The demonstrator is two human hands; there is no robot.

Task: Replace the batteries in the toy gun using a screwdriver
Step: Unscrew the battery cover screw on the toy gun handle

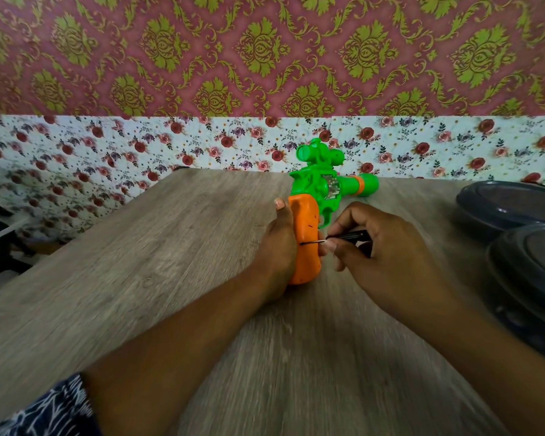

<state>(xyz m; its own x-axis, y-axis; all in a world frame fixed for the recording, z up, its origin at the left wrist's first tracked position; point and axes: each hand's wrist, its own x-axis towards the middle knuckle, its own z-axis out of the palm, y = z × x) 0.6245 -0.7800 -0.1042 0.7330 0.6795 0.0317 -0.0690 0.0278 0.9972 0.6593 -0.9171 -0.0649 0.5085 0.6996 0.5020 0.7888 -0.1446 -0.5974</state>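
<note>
While left hand clasps toy gun, right hand pinches screwdriver.

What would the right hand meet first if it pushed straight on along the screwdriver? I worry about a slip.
The right hand points its screwdriver leftward; the tip already seems to touch the orange grip, with the left hand just behind.

Two bare forearms, no rings or watch seen. Left arm: short sleeve, dark navy with thin white line pattern, near-left corner. Right arm: no sleeve visible.
</note>
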